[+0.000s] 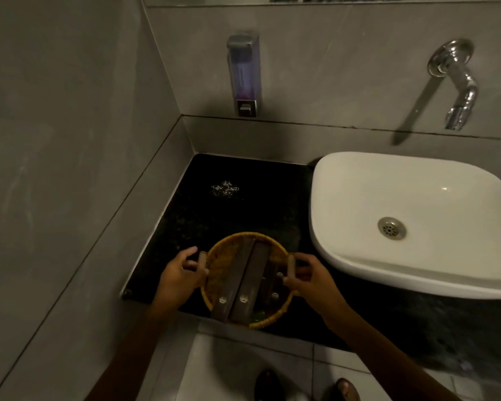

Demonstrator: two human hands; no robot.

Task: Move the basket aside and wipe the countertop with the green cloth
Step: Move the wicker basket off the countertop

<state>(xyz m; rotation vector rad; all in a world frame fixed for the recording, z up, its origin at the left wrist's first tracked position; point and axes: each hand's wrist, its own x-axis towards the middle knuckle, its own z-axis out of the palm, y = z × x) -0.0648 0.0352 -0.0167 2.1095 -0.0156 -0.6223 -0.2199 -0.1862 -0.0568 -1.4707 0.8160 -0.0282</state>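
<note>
A round yellow woven basket [223, 267] sits at the front edge of the black stone countertop [209, 209], slightly overhanging it. Dark brown flat packets lie across the inside of the basket. My left hand [177, 273] grips the basket's left handle and my right hand [310, 279] grips its right handle. A patch of small white specks [225, 189] lies on the countertop behind the basket. A trace of green shows at the basket's bottom front; no green cloth is clearly in view.
A white vessel sink [359, 256] stands right of the basket, close to my right hand. A soap dispenser [243, 73] and a chrome tap [457, 82] hang on the back wall. Grey tiled walls close the corner at left. Feet show on the floor below.
</note>
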